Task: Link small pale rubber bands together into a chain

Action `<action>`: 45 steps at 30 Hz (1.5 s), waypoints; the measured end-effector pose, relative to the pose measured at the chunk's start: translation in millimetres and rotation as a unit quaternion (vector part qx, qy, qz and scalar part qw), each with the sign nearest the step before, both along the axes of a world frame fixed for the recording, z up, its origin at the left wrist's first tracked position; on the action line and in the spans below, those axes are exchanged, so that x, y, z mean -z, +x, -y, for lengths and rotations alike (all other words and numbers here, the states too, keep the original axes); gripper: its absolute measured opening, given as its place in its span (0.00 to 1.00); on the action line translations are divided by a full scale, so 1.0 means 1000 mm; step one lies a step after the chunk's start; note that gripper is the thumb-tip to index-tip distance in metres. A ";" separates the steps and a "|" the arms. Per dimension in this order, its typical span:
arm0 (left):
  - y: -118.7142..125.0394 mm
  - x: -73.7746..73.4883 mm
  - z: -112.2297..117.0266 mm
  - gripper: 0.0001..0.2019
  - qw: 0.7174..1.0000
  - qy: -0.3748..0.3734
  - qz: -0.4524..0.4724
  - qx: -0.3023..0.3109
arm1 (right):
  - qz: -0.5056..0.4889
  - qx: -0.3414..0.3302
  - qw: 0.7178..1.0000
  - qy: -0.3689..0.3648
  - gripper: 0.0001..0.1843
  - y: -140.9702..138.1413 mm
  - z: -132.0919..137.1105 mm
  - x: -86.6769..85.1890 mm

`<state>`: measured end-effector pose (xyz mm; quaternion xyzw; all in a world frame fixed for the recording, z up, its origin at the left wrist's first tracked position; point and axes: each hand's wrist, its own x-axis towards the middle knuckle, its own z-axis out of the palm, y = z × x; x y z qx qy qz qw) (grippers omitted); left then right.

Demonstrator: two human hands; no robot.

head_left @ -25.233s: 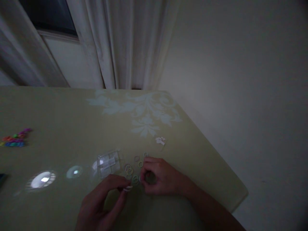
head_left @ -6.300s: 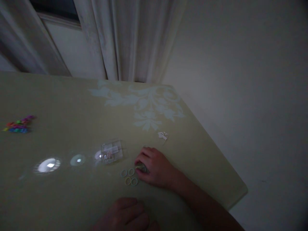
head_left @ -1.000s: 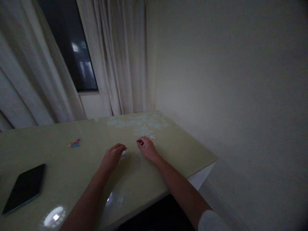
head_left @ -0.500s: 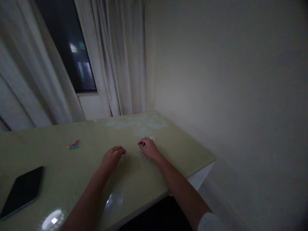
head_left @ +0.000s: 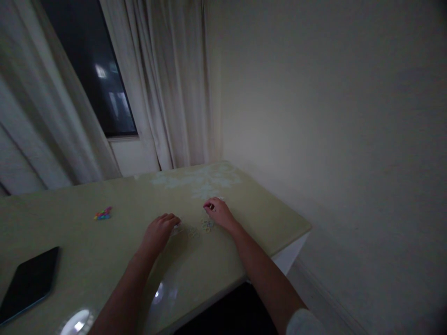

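Note:
My left hand (head_left: 162, 229) rests at the table with its fingers curled down over a group of small pale pieces (head_left: 178, 229); whether it grips one is hidden. Thumb and forefinger of my right hand (head_left: 217, 211) come together in a pinch above the table, and anything between them is too small to make out. Just below it lie several small yellowish and pale ring-like pieces (head_left: 207, 225). Between the hands is another small cluster of clear or whitish pieces (head_left: 193, 232). A few white pieces (head_left: 221, 198) show behind my right hand.
A pile of small bright-coloured pieces (head_left: 103, 213) lies to the left on the table (head_left: 132, 251). A dark tablet-like slab (head_left: 30, 283) is at the left edge. The wall (head_left: 314, 139) borders the table's right side; curtains (head_left: 181, 93) hang behind it.
My right hand has shifted slightly right, now covering more of the white pieces behind it. My left hand stays over the pale pieces. The view has turned a little.

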<state>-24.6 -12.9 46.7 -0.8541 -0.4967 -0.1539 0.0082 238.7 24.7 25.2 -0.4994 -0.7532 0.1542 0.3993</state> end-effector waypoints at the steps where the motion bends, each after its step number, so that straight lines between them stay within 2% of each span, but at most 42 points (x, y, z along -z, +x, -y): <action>1: -0.001 0.000 0.000 0.17 1.000 0.002 0.001 -0.001 | 0.002 0.000 1.000 -0.001 0.05 0.002 0.001 0.000; 6: -0.005 -0.002 -0.001 0.20 1.000 0.005 0.013 -0.010 | 0.011 0.000 1.000 -0.006 0.04 0.005 0.003 0.001; 19: -0.005 0.001 -0.005 0.21 1.000 -0.010 0.015 0.017 | 0.019 -0.001 1.000 0.000 0.04 0.005 0.002 0.004; 27: -0.006 0.002 -0.004 0.21 1.000 0.020 0.014 0.018 | 0.030 0.048 0.998 0.008 0.07 0.014 -0.002 0.006; 32: 0.012 0.006 0.000 0.18 0.998 0.040 0.011 0.052 | 0.076 0.049 0.996 0.003 0.09 0.015 -0.005 0.012; 37: 0.041 0.023 0.006 0.16 0.995 0.042 0.003 0.095 | 0.126 0.009 0.992 0.000 0.11 0.011 -0.004 0.015; 41: 0.058 0.033 0.010 0.18 0.993 0.046 0.005 0.108 | 0.151 -0.006 0.988 -0.002 0.09 0.008 -0.004 0.015; 45: 0.068 0.034 0.011 0.15 0.992 0.038 0.005 0.123 | 0.155 0.004 0.988 -0.010 0.06 0.008 -0.005 0.016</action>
